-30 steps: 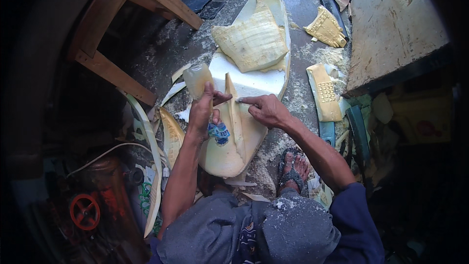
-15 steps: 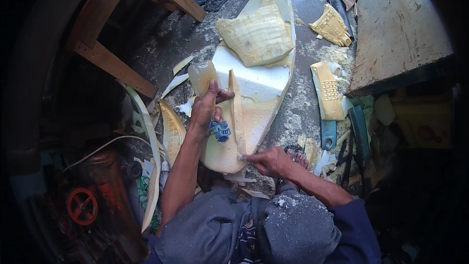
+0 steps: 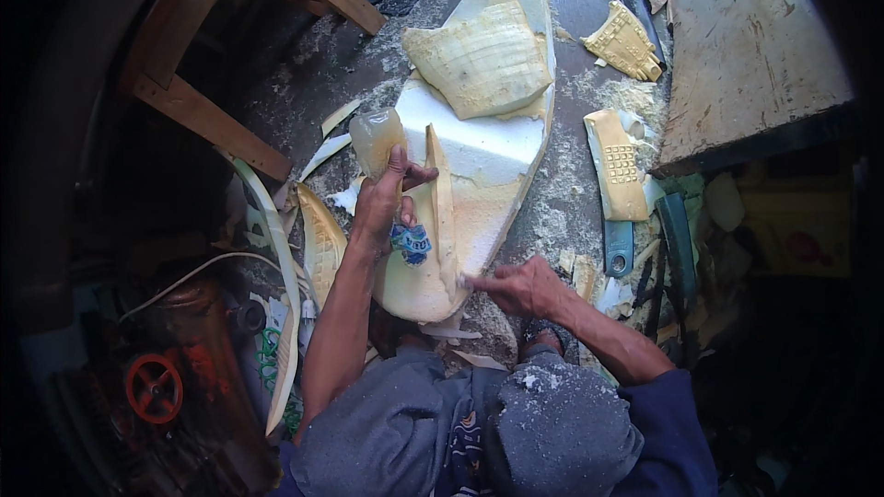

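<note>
My left hand (image 3: 378, 198) is closed round a translucent plastic container (image 3: 373, 132) with yellowish residue, with a crumpled blue label (image 3: 411, 244) hanging below the fingers. Beneath it lies a long foam board (image 3: 494, 191), white and cream, with a narrow cream strip (image 3: 440, 207) lengthwise on its near part. My right hand (image 3: 516, 287) has its index finger stretched out at the strip's lower end, its other fingers curled; the fingertip is pale, apparently smeared. A curved, ridged foam piece (image 3: 474, 55) rests on the board's far part.
A wooden frame (image 3: 203, 124) stands left, a scratched panel (image 3: 750, 55) right. Moulded foam pieces (image 3: 615, 166), offcuts (image 3: 327, 152) and dust litter the floor around the board. A rusty machine (image 3: 198, 354) with a red handwheel and a pale cable are at lower left.
My right hand moved down along the strip from near its middle to its lower end, then slightly upward in the last half second. My left hand keeps its hold on the container.
</note>
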Motion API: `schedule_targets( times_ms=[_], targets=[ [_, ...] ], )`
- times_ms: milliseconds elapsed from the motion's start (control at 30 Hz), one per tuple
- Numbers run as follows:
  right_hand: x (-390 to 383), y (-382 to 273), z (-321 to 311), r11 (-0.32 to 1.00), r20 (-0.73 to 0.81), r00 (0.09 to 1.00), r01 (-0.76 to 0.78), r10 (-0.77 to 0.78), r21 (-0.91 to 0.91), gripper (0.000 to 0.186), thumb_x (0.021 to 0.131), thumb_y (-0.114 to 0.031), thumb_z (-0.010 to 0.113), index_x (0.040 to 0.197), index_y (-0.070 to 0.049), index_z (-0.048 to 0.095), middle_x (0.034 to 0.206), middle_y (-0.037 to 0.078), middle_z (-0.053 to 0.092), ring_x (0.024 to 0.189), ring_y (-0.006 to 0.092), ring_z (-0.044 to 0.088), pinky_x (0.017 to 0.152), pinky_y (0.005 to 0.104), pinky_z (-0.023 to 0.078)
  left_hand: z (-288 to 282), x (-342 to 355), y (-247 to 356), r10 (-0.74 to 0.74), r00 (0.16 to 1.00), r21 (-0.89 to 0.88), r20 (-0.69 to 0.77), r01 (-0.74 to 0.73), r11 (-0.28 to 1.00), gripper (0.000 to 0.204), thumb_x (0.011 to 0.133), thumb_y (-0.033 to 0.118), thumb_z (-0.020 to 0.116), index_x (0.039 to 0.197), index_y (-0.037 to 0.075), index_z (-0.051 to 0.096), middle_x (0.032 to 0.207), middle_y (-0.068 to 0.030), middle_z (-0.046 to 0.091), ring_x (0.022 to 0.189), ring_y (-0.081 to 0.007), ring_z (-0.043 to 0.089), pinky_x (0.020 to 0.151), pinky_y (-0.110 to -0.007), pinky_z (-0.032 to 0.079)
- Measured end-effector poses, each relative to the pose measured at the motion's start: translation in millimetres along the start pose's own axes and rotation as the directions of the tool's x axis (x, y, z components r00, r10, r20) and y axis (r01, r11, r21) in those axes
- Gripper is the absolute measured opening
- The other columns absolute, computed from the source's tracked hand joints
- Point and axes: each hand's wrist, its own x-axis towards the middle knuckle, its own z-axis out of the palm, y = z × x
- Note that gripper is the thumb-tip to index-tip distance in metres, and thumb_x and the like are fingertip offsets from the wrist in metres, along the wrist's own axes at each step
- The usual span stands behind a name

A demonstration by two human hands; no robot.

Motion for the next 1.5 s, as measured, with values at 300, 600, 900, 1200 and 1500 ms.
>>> schedule_targets(
  times_ms=[300,600,900,1200,1500],
  targets=[
    [3,-1,25,0.999,-0.111,0.994,0.014,-0.009,0.041,0.056,0.087,-0.018,0.070,0.141,-0.031,0.062,0.063,0.002,0.058,0.045,0.0192,0.056,0.041,0.0350,0.044,-1,3,1,-0.012,1.000,0.037,0.023,0.011,0.999,0.067,0.098,0.068,0.054,0.104,0.001,0.061,0.113,-0.0247,0.070,0.044,-0.0058,0.046,0.042,-0.021,0.042],
    [26,-7,-5,0.987,-0.171,0.985,0.005,0.023,0.163,0.048,0.088,-0.015,0.065,0.136,-0.025,0.067,0.063,0.006,0.063,0.048,0.0226,0.061,0.044,0.0388,0.047,-12,13,5,0.008,0.998,-0.114,0.063,-0.001,0.993,0.066,0.098,0.067,0.053,0.103,0.002,0.060,0.114,-0.0244,0.069,0.042,-0.0061,0.049,0.042,-0.022,0.045],
    [145,36,-68,0.941,-0.212,0.954,-0.257,0.211,-0.221,0.055,0.090,-0.013,0.054,0.143,-0.025,0.059,0.072,0.013,0.070,0.059,0.0344,0.068,0.054,0.0472,0.050,-1,29,13,0.004,1.000,-0.041,0.029,-0.003,0.999,0.073,0.095,0.069,0.057,0.103,-0.003,0.062,0.117,-0.0271,0.068,0.045,-0.0068,0.045,0.043,-0.022,0.044],
    [145,31,-57,0.889,-0.219,0.901,-0.416,0.374,-0.190,0.054,0.092,-0.013,0.051,0.143,-0.026,0.059,0.072,0.014,0.069,0.059,0.0342,0.068,0.053,0.0468,0.051,-6,37,1,0.000,1.000,-0.073,0.023,0.002,0.997,0.071,0.097,0.066,0.056,0.109,-0.004,0.060,0.122,-0.0294,0.065,0.045,-0.0057,0.046,0.043,-0.021,0.044],
    [93,-15,-29,0.956,-0.051,0.962,-0.271,0.267,-0.114,0.050,0.092,-0.015,0.055,0.140,-0.025,0.062,0.073,0.014,0.070,0.058,0.0302,0.069,0.051,0.0435,0.052,-3,35,3,0.050,0.999,-0.044,0.019,-0.049,0.998,0.073,0.097,0.068,0.055,0.103,-0.004,0.061,0.110,-0.0282,0.070,0.047,-0.0077,0.048,0.042,-0.023,0.043]
  ],
)
